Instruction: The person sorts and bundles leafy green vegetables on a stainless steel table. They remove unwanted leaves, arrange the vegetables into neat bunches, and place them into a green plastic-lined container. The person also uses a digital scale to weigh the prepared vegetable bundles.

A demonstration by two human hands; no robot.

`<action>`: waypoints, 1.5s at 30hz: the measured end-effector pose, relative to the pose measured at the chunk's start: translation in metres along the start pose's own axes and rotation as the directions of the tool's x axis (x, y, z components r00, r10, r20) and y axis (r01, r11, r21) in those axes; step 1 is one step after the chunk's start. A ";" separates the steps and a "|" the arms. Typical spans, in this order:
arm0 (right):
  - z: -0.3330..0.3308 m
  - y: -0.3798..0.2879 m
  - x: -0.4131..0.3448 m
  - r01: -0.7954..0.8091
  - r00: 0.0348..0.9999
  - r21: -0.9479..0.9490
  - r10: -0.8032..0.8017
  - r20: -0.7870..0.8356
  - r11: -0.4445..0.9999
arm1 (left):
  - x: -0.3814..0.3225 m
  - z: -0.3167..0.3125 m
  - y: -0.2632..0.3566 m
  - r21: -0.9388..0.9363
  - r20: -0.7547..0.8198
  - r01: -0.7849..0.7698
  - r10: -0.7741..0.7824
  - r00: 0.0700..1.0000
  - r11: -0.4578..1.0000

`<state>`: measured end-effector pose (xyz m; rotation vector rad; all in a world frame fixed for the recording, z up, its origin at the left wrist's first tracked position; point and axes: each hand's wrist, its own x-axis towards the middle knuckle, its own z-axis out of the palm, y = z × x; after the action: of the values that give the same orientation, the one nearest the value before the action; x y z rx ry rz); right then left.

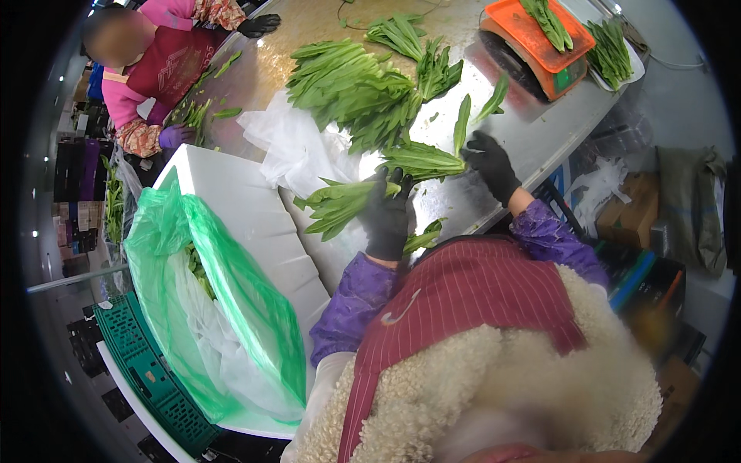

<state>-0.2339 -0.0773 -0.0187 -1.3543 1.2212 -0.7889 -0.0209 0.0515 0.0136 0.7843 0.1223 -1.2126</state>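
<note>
My left hand (386,215), in a black glove, holds a bunch of long green leafy vegetables (336,205) by the stem end. In a matching glove, my right hand (491,165) has its fingers apart at the cut base of another leafy bunch (425,162) lying on the metal table (535,124); whether it grips a leaf is unclear. A loose leaf (461,124) stands out beside those fingertips, and another leaf (495,98) lies farther off. Beyond my hands is a large pile of the same greens (353,87). Some leaves (424,237) show between my left wrist and the apron.
An orange weighing scale (538,43) with greens on its tray stands at the upper right, beside a white tray (637,66) of greens. At left, a white foam box (231,179) holds a green plastic bag (231,260). A co-worker in gloves (173,136) stands across the table.
</note>
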 end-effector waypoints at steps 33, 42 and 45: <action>0.014 -0.103 -0.065 -0.215 0.923 0.262 0.108 0.369 0.941 | -0.004 0.005 -0.025 -0.056 0.326 0.352 -0.316 0.891 0.934; 0.019 -0.089 -0.066 -0.138 0.936 0.230 0.051 0.348 0.963 | -0.005 0.006 -0.025 0.000 0.320 0.296 -0.281 0.905 0.955; 0.022 -0.093 -0.070 0.455 0.881 -0.161 -0.416 0.224 0.876 | -0.010 0.005 -0.024 0.088 0.277 0.211 -0.228 0.934 0.973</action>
<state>-0.2098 -0.0164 0.0795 -1.8760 0.8763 -0.8388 -0.0469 0.0534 0.0104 0.6478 -0.0644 -1.5359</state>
